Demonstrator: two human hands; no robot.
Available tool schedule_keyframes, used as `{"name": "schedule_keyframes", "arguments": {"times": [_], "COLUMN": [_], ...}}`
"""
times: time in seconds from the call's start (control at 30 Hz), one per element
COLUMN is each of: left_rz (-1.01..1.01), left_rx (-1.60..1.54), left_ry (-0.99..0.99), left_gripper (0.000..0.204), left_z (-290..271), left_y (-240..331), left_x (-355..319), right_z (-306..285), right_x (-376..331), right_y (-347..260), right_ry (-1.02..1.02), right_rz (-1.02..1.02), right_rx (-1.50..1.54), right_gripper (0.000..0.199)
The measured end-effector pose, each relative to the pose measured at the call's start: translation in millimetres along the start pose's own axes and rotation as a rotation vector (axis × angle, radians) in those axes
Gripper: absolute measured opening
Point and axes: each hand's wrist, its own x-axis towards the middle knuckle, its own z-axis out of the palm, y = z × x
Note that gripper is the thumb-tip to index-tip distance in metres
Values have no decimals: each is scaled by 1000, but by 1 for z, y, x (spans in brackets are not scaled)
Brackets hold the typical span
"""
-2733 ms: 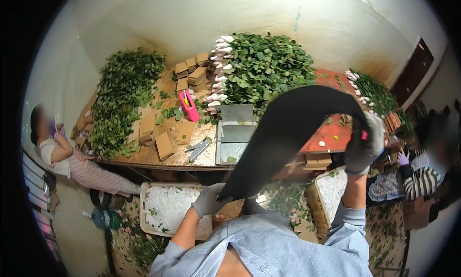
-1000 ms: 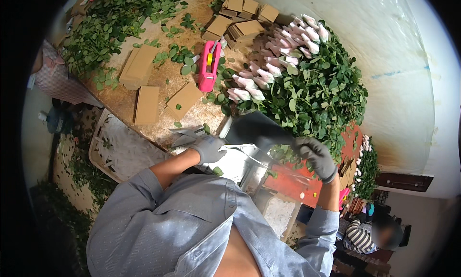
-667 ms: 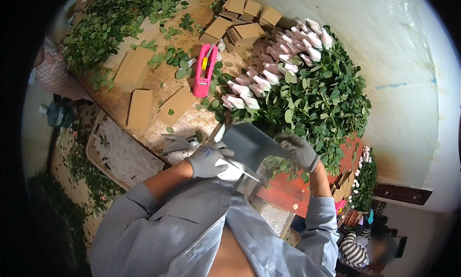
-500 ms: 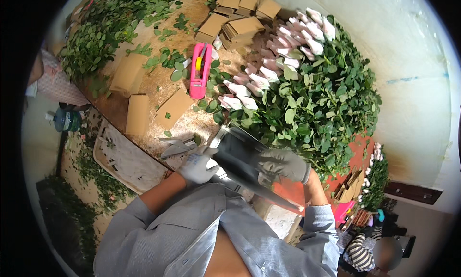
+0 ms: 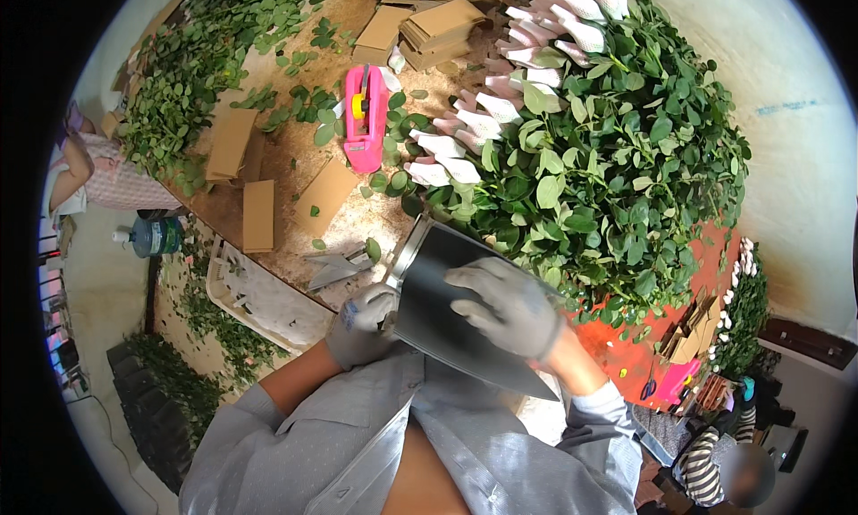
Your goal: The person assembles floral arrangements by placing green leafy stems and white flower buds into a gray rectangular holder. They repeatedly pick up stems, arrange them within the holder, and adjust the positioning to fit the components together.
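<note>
A broad black panel (image 5: 424, 309) lies in front of my body, with a silver strip (image 5: 408, 251) along its upper left end. Toward the lower right it narrows to a point. My left hand (image 5: 360, 325), in a grey glove, is closed at the panel's left edge; what its fingers grip is partly hidden. Above the panel's right part is my right hand (image 5: 511, 308), also gloved, fingers stretched and apart; whether it touches the surface I cannot tell. Scissors (image 5: 338, 268) lie just beyond my left hand. A pink tape dispenser (image 5: 365, 140) stands farther off.
A large pile of leafy stems (image 5: 617, 184) with white-sleeved heads (image 5: 483, 122) fills the right side. Cardboard pieces (image 5: 438, 33) are stacked at the back; others (image 5: 259, 216) lie left. A white tray (image 5: 259, 296) is at lower left. Another person (image 5: 702, 470) is at lower right.
My right hand has shifted left over the panel and spread its fingers. The panel, blurred before, now shows a sharp outline with its broad face up. The whole view has shifted slightly.
</note>
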Motion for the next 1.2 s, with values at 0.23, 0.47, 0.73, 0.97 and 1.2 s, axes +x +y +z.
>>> {"name": "schedule_keyframes", "arguments": {"times": [0.23,0.47,0.73,0.97,1.2], "left_rz": [-45,-304,-256,-172,-83], "left_rx": [-179,-196,-127,-283,-330], "left_ry": [-55,-363,-358,-224,-104], "left_gripper": [31,32,29,26,31], "left_z": [-5,24,28,34,18], "left_y": [22,-19,-17,-28,-15], "left_x": [21,10,6,-18,-21], "right_z": [75,48,78,76,77], "right_x": [3,23,12,15,14], "right_y": [58,33,89,84,81], "right_ry": [-5,396,211,215,285], "right_rz": [-183,60,356,337,302], "right_rx": [-698,-826,-988,-1010,-980], "right_gripper": [41,80,80,75,68]}}
